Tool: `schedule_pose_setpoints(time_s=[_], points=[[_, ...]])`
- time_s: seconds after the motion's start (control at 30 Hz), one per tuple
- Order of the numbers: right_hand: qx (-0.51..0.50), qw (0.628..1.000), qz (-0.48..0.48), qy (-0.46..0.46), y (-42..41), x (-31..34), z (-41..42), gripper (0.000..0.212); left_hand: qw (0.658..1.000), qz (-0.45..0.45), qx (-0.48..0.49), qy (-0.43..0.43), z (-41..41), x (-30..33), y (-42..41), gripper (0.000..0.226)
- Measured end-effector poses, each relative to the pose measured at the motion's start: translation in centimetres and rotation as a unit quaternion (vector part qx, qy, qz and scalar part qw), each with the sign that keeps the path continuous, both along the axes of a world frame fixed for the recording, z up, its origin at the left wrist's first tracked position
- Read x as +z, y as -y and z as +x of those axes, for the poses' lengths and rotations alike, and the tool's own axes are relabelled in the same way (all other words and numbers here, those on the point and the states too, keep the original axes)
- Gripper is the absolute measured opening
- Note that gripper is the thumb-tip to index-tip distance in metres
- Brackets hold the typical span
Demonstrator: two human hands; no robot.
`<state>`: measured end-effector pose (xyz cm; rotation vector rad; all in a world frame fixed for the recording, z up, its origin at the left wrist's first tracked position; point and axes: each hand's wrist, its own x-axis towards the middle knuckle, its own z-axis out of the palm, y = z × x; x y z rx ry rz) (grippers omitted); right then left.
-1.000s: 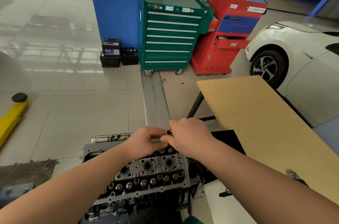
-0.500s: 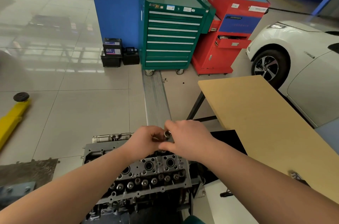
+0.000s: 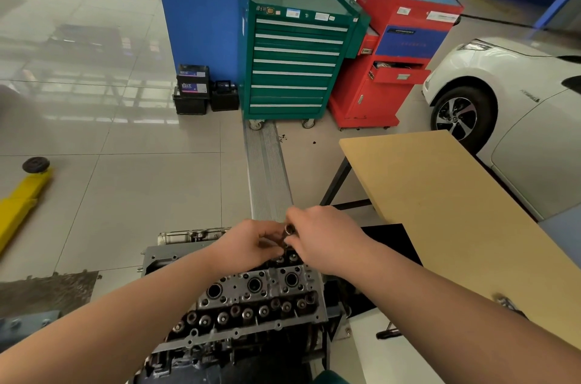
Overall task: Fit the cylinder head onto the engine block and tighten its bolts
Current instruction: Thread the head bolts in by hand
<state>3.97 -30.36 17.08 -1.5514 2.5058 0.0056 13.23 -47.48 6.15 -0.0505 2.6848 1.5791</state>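
The grey cylinder head (image 3: 251,299) sits on the engine block (image 3: 226,358) at the bottom centre, its round bores and valve parts facing up. Both my hands meet above its far end. My right hand (image 3: 320,236) pinches a small shiny metal cylinder, a bolt head or socket (image 3: 288,229), between thumb and fingers. Touching it from the left, my left hand (image 3: 248,245) has its fingers curled around the same part. What lies below the part is hidden by my fingers.
A tan table (image 3: 440,214) stands right of the engine, with a dark tool (image 3: 388,334) below its near edge. A green tool cabinet (image 3: 295,53) and red cabinet (image 3: 396,50) stand behind. A white car (image 3: 518,107) is at right, a yellow lift arm (image 3: 22,201) at left.
Both hands stay joined over the head's far end, shifting slightly. The fingers have turned a little around the small metal part.
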Motion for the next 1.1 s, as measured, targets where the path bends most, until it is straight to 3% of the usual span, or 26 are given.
schedule_pose_setpoints(time_s=[0.07,0.13,0.23,0.3,0.37,0.43,0.6,0.67,0.77,0.87,0.97,1.1], points=[[-0.019,0.998,0.011,-0.064,0.4,-0.1,0.1,0.045,1.0,-0.022,-0.004,-0.016,-0.1,0.0,-0.4,0.023],[-0.008,0.998,-0.007,-0.066,0.5,-0.2,0.2,0.055,0.998,-0.039,0.021,-0.043,-0.3,-0.1,-0.9,0.02],[0.036,0.999,-0.012,-0.011,0.4,0.2,0.2,0.033,0.998,-0.043,0.033,-0.03,-0.6,-0.1,-0.8,0.011],[0.011,1.0,0.003,-0.024,0.5,0.1,0.2,0.025,1.0,-0.006,0.012,-0.003,-0.5,0.2,-0.4,0.016],[-0.03,0.997,0.02,-0.069,0.7,0.0,0.2,0.044,1.0,0.021,0.002,0.006,-0.3,0.4,-0.4,0.029],[-0.035,0.996,0.022,-0.076,0.8,-0.1,0.4,0.057,0.999,0.002,0.033,-0.017,-0.4,0.4,-0.7,0.028],[0.011,1.0,0.013,-0.003,0.1,0.2,0.6,0.024,0.999,0.004,0.028,-0.03,-0.4,0.3,-0.4,0.017],[-0.035,0.998,0.025,-0.035,0.4,-0.1,0.6,0.035,0.999,0.027,0.001,-0.021,-0.2,0.4,-0.4,0.025],[-0.054,0.996,0.04,-0.051,0.8,-0.4,0.9,0.057,0.999,0.006,0.035,-0.024,-0.3,0.0,-0.6,0.028],[-0.01,1.0,0.002,-0.016,0.5,-0.2,1.1,0.038,0.999,-0.025,0.037,-0.03,-0.6,-0.1,-0.1,0.013],[-0.001,1.0,0.008,-0.011,0.3,-0.1,0.9,0.025,1.0,0.0,-0.009,-0.006,-0.3,0.2,0.3,0.012],[-0.065,0.992,0.06,-0.087,1.0,-0.1,0.9,0.063,1.0,0.002,0.009,0.003,-0.1,0.0,-0.1,0.024]])
